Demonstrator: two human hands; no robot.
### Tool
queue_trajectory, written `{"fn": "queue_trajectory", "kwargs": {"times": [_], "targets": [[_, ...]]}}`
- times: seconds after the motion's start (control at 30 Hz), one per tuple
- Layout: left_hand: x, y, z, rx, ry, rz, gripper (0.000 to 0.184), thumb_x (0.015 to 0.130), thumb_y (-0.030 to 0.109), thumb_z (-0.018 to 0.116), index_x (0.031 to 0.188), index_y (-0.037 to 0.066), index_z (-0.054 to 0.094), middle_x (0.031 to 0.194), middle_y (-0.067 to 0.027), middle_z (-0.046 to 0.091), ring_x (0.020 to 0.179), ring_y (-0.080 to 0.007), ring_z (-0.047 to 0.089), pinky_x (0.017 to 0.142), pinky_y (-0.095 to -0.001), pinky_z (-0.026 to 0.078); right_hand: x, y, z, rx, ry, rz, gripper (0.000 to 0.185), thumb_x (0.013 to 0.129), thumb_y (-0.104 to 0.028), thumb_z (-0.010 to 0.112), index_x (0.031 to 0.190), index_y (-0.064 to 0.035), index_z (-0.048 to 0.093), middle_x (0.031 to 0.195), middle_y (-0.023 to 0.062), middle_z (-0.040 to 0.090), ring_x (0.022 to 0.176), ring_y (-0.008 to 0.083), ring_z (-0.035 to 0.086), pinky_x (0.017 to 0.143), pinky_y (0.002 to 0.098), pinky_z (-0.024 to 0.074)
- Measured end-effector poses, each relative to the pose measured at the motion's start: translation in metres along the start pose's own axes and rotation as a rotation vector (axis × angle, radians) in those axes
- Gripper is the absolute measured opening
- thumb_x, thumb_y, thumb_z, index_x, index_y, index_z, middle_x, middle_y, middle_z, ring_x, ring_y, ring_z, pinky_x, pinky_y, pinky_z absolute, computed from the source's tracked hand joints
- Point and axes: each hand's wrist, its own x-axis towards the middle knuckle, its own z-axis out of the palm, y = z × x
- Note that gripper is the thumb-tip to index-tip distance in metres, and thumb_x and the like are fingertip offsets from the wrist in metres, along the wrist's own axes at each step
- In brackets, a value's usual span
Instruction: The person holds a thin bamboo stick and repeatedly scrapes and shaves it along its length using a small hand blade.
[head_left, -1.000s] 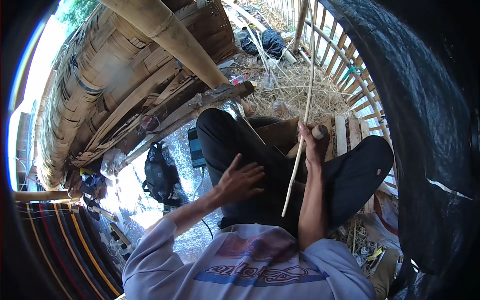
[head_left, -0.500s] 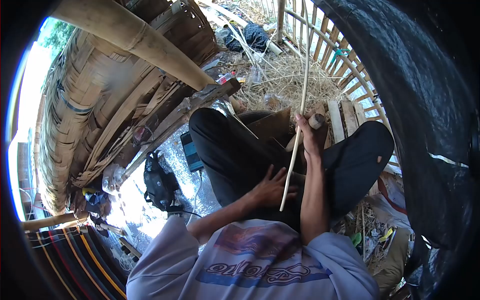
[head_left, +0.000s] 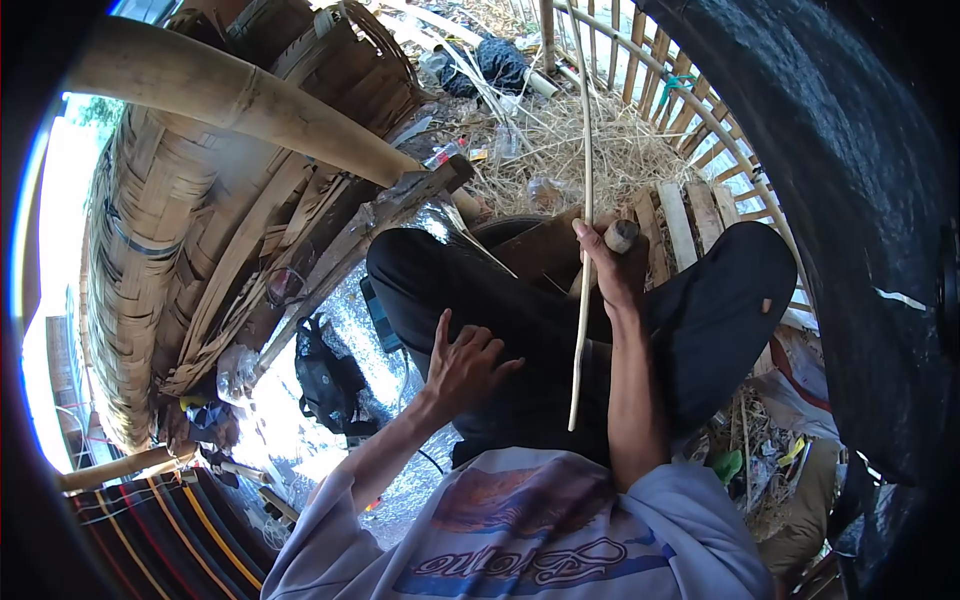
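Note:
My right hand [head_left: 612,265] grips a wooden handle with a blunt round end [head_left: 622,235]. What the handle belongs to is hidden. A long, thin, pale stick [head_left: 583,320] stands nearly upright in view, pressed under my right thumb, and runs from the top edge down to my lap. Above my dark-trousered thigh, my left hand [head_left: 465,365] has its fingers spread and holds nothing. It is apart from the stick, to its left.
A bamboo pole [head_left: 245,95] and woven bamboo panels [head_left: 150,230] crowd the left side. A black bag [head_left: 325,375] lies on the shiny floor sheet beside me. Dry straw [head_left: 620,145] covers the ground ahead, and black sheeting [head_left: 850,200] hangs at right.
My left hand has left the stick's lower part and moved left and up over my thigh. My right hand and the stick have shifted slightly left in view, with the stick more upright.

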Motion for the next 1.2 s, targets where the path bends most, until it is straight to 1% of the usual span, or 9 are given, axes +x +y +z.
{"fn": "queue_trajectory", "kwargs": {"times": [0.2,0.33,0.47,0.57,0.77,0.93,1.07,1.13,1.2], "targets": [[-0.012,0.016,-0.008,-0.004,-0.010,-0.001,0.034,0.081,0.041,0.064,0.083,0.007,0.063,0.075,-0.0050,0.051,0.083,-0.0208,0.055,0.101,-0.0468,0.030,0.000,0.001,-0.008,-0.082,0.049,0.037,0.021,0.077,-0.017,0.073,0.067,-0.0030,0.062,0.059,-0.0017,0.056,0.054,0.0055,0.049,0.050,0.0233,0.0368],[-0.015,0.006,-0.012,-0.066,-0.108,-0.050,0.032,0.080,0.040,0.065,0.082,0.007,0.064,0.081,-0.0048,0.055,0.086,-0.0209,0.056,0.102,-0.0503,0.028,0.002,-0.003,0.001,-0.001,0.046,0.028,0.022,0.077,-0.017,0.073,0.065,-0.0036,0.061,0.058,-0.0027,0.054,0.052,0.0050,0.047,0.049,0.0234,0.0344],[0.017,-0.029,-0.018,0.038,0.200,-0.061,0.033,0.080,0.040,0.066,0.083,0.007,0.066,0.097,-0.0050,0.059,0.103,-0.0216,0.054,0.103,-0.0577,0.022,0.003,-0.002,0.006,-0.023,0.008,0.031,0.023,0.078,-0.017,0.073,0.064,-0.0036,0.061,0.057,-0.0026,0.054,0.052,0.0048,0.047,0.048,0.0232,0.0342],[0.035,-0.052,-0.021,0.145,0.084,-0.096,0.041,0.080,0.045,0.064,0.082,0.005,0.067,0.094,-0.0073,0.060,0.106,-0.0217,0.052,0.104,-0.0551,0.023,0.004,0.001,0.007,-0.032,-0.002,0.005,0.022,0.078,-0.017,0.073,0.064,-0.0036,0.061,0.057,-0.0022,0.055,0.052,0.0050,0.049,0.048,0.0230,0.0352],[0.042,-0.036,-0.004,0.317,-0.109,0.106,0.064,0.080,0.061,0.053,0.071,-0.001,0.067,0.077,-0.0110,0.062,0.090,-0.0235,0.058,0.102,-0.0505,0.028,0.001,0.000,0.000,-0.011,0.021,0.016,0.020,0.077,-0.016,0.072,0.065,-0.0032,0.062,0.057,-0.0017,0.056,0.050,0.0055,0.050,0.047,0.0231,0.0355],[0.048,-0.005,0.010,0.365,-0.313,0.226,0.068,0.080,0.066,0.045,0.060,0.006,0.068,0.056,-0.0091,0.058,0.071,-0.0221,0.060,0.084,-0.0413,0.041,0.000,-0.008,-0.002,-0.040,0.041,-0.017,0.020,0.077,-0.016,0.073,0.064,-0.0043,0.062,0.057,-0.0040,0.053,0.052,0.0039,0.045,0.049,0.0236,0.0332],[0.048,0.031,0.023,0.496,-0.271,0.176,0.061,0.083,0.062,0.045,0.059,0.012,0.068,0.057,-0.0057,0.061,0.063,-0.0187,0.060,0.072,-0.0347,0.041,0.000,-0.004,-0.004,-0.065,0.021,-0.036,0.018,0.078,-0.014,0.074,0.067,-0.0045,0.063,0.059,-0.0051,0.055,0.054,0.0021,0.047,0.049,0.0216,0.0368],[0.047,0.042,0.043,0.346,-0.477,0.234,0.053,0.088,0.052,0.047,0.058,0.013,0.067,0.058,-0.0033,0.063,0.059,-0.0183,0.062,0.064,-0.0368,0.045,-0.001,-0.003,-0.003,-0.017,0.006,-0.025,0.017,0.077,-0.014,0.074,0.068,-0.0043,0.064,0.059,-0.0046,0.056,0.054,0.0025,0.049,0.049,0.0218,0.0379],[0.034,0.050,0.093,0.242,-0.469,0.307,0.037,0.090,0.043,0.049,0.068,0.017,0.065,0.059,-0.0022,0.060,0.055,-0.0204,0.062,0.058,-0.0390,0.047,0.001,-0.008,0.003,0.044,0.002,-0.028,0.016,0.077,-0.014,0.074,0.069,-0.0041,0.065,0.060,-0.0041,0.057,0.054,0.0030,0.050,0.049,0.0221,0.0391]]}}
